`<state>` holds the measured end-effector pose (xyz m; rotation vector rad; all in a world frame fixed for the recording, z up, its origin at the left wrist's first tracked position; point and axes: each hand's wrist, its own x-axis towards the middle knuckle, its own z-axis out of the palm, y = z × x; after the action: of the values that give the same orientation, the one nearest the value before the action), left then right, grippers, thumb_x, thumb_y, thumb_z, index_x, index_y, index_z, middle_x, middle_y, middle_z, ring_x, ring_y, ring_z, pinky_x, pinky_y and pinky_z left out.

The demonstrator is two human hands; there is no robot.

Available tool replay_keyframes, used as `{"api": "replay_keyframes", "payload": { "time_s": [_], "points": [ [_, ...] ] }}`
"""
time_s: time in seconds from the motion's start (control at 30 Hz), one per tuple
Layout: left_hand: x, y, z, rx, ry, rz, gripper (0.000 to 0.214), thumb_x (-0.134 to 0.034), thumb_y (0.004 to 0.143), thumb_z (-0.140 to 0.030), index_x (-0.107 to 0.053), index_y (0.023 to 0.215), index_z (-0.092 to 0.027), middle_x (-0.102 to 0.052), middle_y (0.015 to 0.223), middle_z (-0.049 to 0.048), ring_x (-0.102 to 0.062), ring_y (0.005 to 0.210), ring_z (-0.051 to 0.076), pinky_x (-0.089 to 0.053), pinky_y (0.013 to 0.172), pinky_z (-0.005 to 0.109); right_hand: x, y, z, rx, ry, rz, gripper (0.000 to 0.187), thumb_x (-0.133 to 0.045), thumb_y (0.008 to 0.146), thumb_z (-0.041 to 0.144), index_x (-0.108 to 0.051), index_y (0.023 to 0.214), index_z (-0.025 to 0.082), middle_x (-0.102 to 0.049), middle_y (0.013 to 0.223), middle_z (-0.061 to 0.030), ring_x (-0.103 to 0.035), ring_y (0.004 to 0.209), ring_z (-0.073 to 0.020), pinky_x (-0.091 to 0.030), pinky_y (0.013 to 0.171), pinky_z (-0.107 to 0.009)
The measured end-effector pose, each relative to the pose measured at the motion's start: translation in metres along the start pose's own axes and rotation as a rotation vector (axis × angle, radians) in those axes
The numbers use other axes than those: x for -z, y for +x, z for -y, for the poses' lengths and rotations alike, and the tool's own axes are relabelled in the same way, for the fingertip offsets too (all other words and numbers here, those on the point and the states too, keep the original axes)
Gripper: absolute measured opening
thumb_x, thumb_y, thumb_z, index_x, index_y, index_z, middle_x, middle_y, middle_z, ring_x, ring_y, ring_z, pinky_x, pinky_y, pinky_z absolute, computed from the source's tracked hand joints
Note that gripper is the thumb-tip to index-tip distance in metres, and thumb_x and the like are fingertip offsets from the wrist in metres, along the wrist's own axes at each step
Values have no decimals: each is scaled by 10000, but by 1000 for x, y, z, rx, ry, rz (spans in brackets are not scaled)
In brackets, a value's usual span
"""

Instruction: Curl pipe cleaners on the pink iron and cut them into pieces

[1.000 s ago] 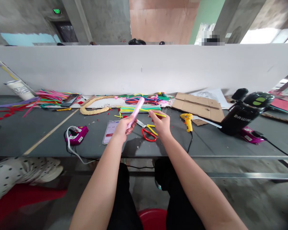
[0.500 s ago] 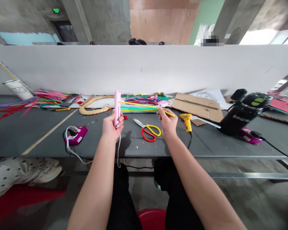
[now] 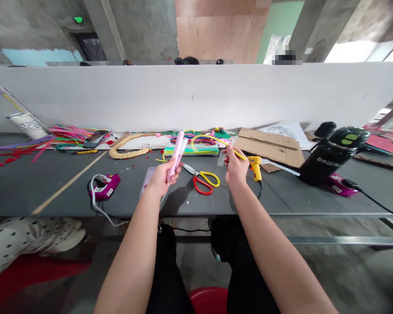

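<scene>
Near mid-frame, the left hand (image 3: 161, 176) grips a pink straightener (image 3: 176, 158). Right of centre, the right hand (image 3: 236, 168) pinches a curved yellow stem (image 3: 216, 138).

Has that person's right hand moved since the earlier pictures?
Yes. The right hand has moved rightward in the view, farther from the scissors and closer to the yellow glue gun.

Near its front edge, the worktop (image 3: 290, 192) left room to pass between the yellow glue gun (image 3: 256, 167) and the black bottle (image 3: 327, 159). Scissors (image 3: 196, 173) obstructed the gap between left grip (image 3: 162, 176) and right grip (image 3: 236, 165); a white partition (image 3: 192, 102) blocked the back.
</scene>
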<state>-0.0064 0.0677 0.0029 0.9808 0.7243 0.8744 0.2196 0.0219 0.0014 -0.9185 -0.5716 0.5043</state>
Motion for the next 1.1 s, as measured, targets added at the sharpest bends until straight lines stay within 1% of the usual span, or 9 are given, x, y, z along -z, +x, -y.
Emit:
{"api": "replay_keyframes", "payload": {
  "time_s": [0.1,0.17,0.27,0.43,0.53,0.7,0.87,0.93,1.1],
  "points": [
    [-7,-1,3,64,89,94,372,-616,852,-448,-651,910,-83,-485,667,-4,-334,407,20,-203,344,161,-2,-2,-3,-7,-10,28,389,-750,711,513,-705,866,159,-680,737,-26,-447,511,-82,-347,462,-239],
    [-11,-1,4,93,118,125,382,-623,845,-456,-655,936,-87,-490,686,3,-344,419,20,-193,348,160,-4,-3,-4,-15,-17,48,395,-746,713,519,-708,878,162,-685,745,-26,-456,516,-84,-356,472,-241],
    [-15,-1,5,115,118,136,371,-619,847,-447,-650,959,-95,-487,694,2,-344,420,21,-174,348,162,-5,-6,-5,-30,-26,88,379,-754,708,506,-713,882,172,-688,738,-21,-467,521,-87,-364,483,-242],
    [-18,0,5,49,51,111,354,-612,854,-445,-644,928,-100,-485,681,-2,-331,416,20,-192,354,165,-10,-14,-9,-50,-73,179,366,-742,720,508,-731,861,171,-686,711,-26,-492,539,-104,-402,509,-254],
    [-20,-1,5,56,54,116,361,-616,850,-458,-643,923,-105,-483,672,-3,-325,411,22,-176,347,167,-14,-20,-13,-48,-132,230,391,-732,719,529,-740,856,163,-698,724,-44,-535,575,-128,-425,521,-264],
    [-28,-4,9,63,126,160,387,-638,834,-490,-643,905,-110,-498,674,8,-344,409,29,-179,339,171,-19,-25,-16,-32,-199,212,391,-751,701,507,-753,864,151,-705,711,-54,-587,622,-159,-446,536,-271],
    [-31,-3,11,30,121,117,361,-675,808,-480,-631,836,-123,-505,640,8,-335,381,28,-174,323,166,-20,-27,-15,0,-215,210,320,-744,721,461,-736,814,154,-693,717,-38,-587,639,-146,-454,562,-259],
    [-30,-1,13,22,140,80,349,-687,800,-467,-626,790,-123,-502,613,8,-318,359,23,-159,314,166,-20,-28,-14,3,-223,212,314,-747,719,459,-722,795,156,-682,705,-30,-573,623,-138,-447,557,-254],
    [-25,7,18,-28,204,14,358,-684,796,-481,-646,750,-128,-491,569,8,-305,331,28,-124,302,176,-21,-31,-12,34,-242,252,309,-727,742,464,-717,790,160,-658,683,-18,-545,599,-125,-433,554,-246]
  ]
}}
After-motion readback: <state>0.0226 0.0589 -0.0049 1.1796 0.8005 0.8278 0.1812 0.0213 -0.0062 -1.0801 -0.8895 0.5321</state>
